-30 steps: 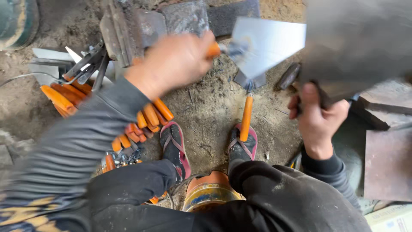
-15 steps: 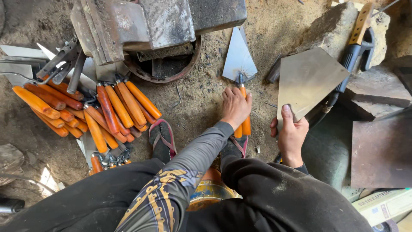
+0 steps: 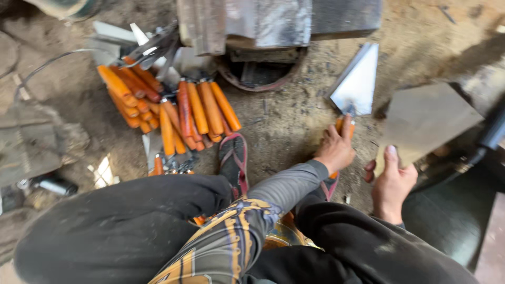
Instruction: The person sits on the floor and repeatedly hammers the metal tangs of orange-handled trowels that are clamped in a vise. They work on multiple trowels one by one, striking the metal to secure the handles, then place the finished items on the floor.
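We see the left hand [image 3: 334, 150] closed around the orange handle of a trowel [image 3: 357, 84], its triangular blade lying on the dirt just right of the anvil [image 3: 279, 23]. The right hand [image 3: 392, 179] pinches the lower edge of a flat metal plate [image 3: 426, 118], farther right of the anvil. A pile of orange-handled trowels [image 3: 173, 108] lies below-left of the anvil, beside a sandal [image 3: 234, 160].

Triangular steel trowel [image 3: 357, 81] with orange handle, flat on dirt, blank metal plate [image 3: 423, 118] tilted beside it
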